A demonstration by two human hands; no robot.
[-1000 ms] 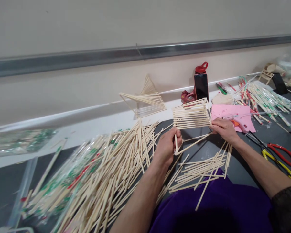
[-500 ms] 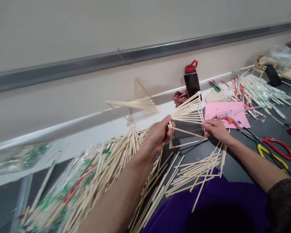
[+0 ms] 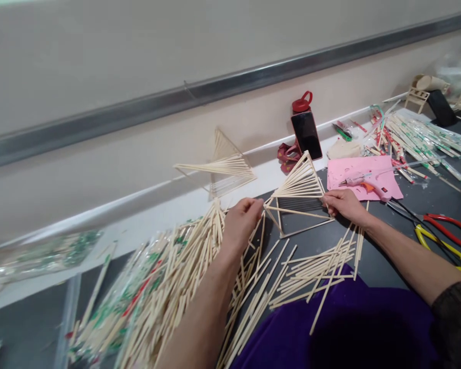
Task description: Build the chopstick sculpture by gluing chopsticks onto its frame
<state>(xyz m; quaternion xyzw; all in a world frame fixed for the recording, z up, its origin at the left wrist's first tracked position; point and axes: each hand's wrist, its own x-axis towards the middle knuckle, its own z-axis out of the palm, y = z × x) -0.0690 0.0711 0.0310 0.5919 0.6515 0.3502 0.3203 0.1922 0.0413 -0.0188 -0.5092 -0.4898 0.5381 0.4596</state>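
A frame of pale wooden sticks (image 3: 300, 184), with a fan of sticks across its upper part, is tilted over the grey table. My right hand (image 3: 341, 204) pinches its right corner. At the opposite corner is my left hand (image 3: 243, 220), fingers closed at the frame's left tip; whether they grip it is hard to tell. A second stick frame (image 3: 225, 169) stands against the wall behind. Loose sticks (image 3: 317, 266) lie in front of the held frame, and a big pile of sticks (image 3: 192, 256) spreads beneath my left forearm.
A pink glue gun (image 3: 364, 183) rests on pink paper (image 3: 338, 169). Red-and-yellow-handled pliers (image 3: 445, 230) lie at the right. A phone (image 3: 306, 134) leans on a red-capped bottle (image 3: 301, 104). Wrapped chopsticks (image 3: 415, 133) lie farther back; plastic packets (image 3: 57, 256) lie at the left.
My left hand has shifted left from the frame's upper left joint to its outer left tip. The frame has turned slightly. My right hand still holds the right corner.
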